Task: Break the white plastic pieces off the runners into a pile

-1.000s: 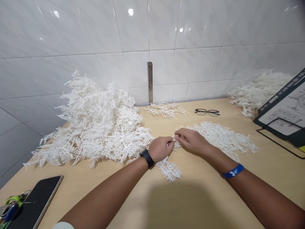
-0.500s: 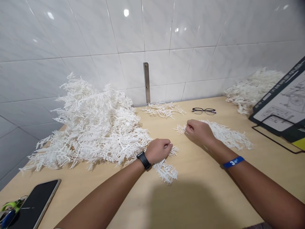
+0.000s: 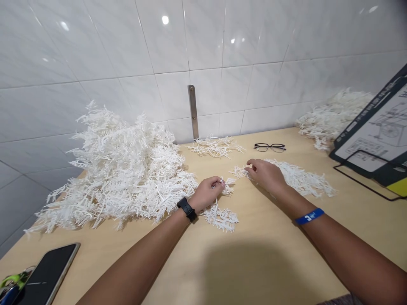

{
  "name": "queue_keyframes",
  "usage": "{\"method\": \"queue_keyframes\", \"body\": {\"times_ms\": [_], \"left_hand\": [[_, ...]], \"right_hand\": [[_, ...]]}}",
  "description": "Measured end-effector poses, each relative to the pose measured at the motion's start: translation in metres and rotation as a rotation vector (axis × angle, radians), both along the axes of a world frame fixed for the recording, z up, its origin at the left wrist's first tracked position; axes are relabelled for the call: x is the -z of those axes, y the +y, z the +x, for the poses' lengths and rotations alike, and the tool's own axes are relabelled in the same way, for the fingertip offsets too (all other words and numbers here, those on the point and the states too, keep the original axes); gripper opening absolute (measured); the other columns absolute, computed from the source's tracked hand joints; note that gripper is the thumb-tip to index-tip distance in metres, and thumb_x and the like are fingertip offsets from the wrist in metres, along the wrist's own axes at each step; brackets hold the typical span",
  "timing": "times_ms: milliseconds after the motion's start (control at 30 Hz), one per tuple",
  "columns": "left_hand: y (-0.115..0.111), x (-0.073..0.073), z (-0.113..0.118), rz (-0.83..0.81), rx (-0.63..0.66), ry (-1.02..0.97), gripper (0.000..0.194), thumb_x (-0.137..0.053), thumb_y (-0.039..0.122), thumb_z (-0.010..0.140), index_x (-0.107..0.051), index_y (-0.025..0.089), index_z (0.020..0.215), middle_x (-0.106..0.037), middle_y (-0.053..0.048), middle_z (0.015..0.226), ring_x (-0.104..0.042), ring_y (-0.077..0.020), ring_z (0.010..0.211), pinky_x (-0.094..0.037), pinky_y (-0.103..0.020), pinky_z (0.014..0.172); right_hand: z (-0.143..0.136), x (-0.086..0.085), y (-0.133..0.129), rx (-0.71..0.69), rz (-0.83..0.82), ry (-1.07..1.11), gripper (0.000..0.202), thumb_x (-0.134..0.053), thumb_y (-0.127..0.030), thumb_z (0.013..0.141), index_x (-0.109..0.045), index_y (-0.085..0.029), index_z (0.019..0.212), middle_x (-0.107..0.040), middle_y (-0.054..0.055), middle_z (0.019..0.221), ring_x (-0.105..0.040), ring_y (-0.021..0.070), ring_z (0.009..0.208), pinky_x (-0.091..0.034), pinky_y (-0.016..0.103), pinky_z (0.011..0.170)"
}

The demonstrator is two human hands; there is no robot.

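My left hand (image 3: 208, 192), with a black watch at the wrist, pinches a white branched plastic piece (image 3: 229, 186) near the middle of the table. More of the white pieces (image 3: 221, 217) hang or lie just below that hand. A large heap of white branched pieces (image 3: 127, 169) rises to its left. My right hand (image 3: 265, 173) has its thumb and forefinger apart over a small group of white bits (image 3: 239, 171); nothing shows between them. Beside and behind it spreads a flat pile of white pieces (image 3: 302, 178).
Thin white sticks (image 3: 216, 146) and eyeglasses (image 3: 270, 147) lie near the tiled wall. At the right stand a printed box (image 3: 381, 127), a black wire frame (image 3: 365, 184) and another white heap (image 3: 337, 114). A phone (image 3: 47, 273) and keys (image 3: 14, 281) lie front left.
My left hand has moved slightly up and left, its fingers turned so that a white piece shows in the pinch. The fingers of my right hand have parted.
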State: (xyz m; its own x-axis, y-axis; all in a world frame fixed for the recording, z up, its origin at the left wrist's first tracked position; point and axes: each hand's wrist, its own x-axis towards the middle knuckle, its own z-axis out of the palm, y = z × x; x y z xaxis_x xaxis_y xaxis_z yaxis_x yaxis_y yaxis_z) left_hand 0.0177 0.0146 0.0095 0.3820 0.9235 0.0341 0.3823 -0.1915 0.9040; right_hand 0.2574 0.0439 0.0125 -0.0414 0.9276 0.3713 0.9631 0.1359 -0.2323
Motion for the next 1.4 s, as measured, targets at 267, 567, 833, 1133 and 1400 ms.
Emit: {"method": "queue_keyframes", "body": {"times_ms": [267,567,833,1133,1400], "left_hand": [[0.000,0.002,0.001,0.031,-0.008,0.004,0.027,-0.052,0.039,0.085,-0.060,0.015,0.075,-0.046,0.003,0.062,-0.041,-0.0096,0.059,-0.032,-0.022,0.055],[-0.001,0.003,0.002,0.041,-0.034,0.081,0.026,-0.052,0.041,0.086,-0.063,0.017,0.084,-0.046,0.004,0.060,-0.042,-0.0098,0.056,-0.029,-0.022,0.053],[-0.008,0.004,0.005,0.194,-0.017,0.346,0.039,-0.045,0.047,0.090,-0.049,0.018,0.064,-0.042,0.004,0.054,-0.036,-0.0107,0.054,-0.020,-0.026,0.053],[-0.010,0.006,0.006,0.278,-0.011,0.463,0.039,-0.042,0.042,0.091,-0.053,0.019,0.063,-0.049,0.002,0.054,-0.035,-0.0121,0.052,-0.016,-0.028,0.053],[-0.010,0.007,0.007,0.331,0.001,0.531,0.041,-0.038,0.042,0.094,-0.060,0.020,0.066,-0.060,-0.002,0.061,-0.042,-0.0140,0.054,-0.017,-0.028,0.054]], "right_hand": [[-0.032,0.001,-0.021,-0.420,-0.105,0.257,0.025,-0.047,-0.034,0.094,-0.068,-0.021,0.097,-0.072,0.005,0.097,-0.063,0.0177,0.083,-0.043,0.027,0.072],[-0.037,0.010,-0.021,-0.597,-0.146,0.262,0.021,-0.051,-0.032,0.093,-0.065,-0.019,0.087,-0.065,0.003,0.077,-0.057,0.0156,0.070,-0.040,0.027,0.065],[-0.033,0.009,-0.019,-0.681,-0.178,0.301,0.022,-0.045,-0.024,0.095,-0.067,-0.020,0.092,-0.068,0.004,0.089,-0.061,0.0170,0.082,-0.043,0.028,0.076],[-0.034,0.007,-0.021,-0.590,-0.184,0.206,0.014,-0.052,-0.025,0.089,-0.063,-0.019,0.084,-0.063,0.002,0.077,-0.054,0.0136,0.067,-0.037,0.024,0.062],[-0.041,0.003,-0.029,-0.503,-0.137,-0.022,0.024,-0.045,-0.024,0.089,-0.050,-0.019,0.065,-0.058,0.001,0.068,-0.047,0.0131,0.061,-0.025,0.026,0.058]]}}
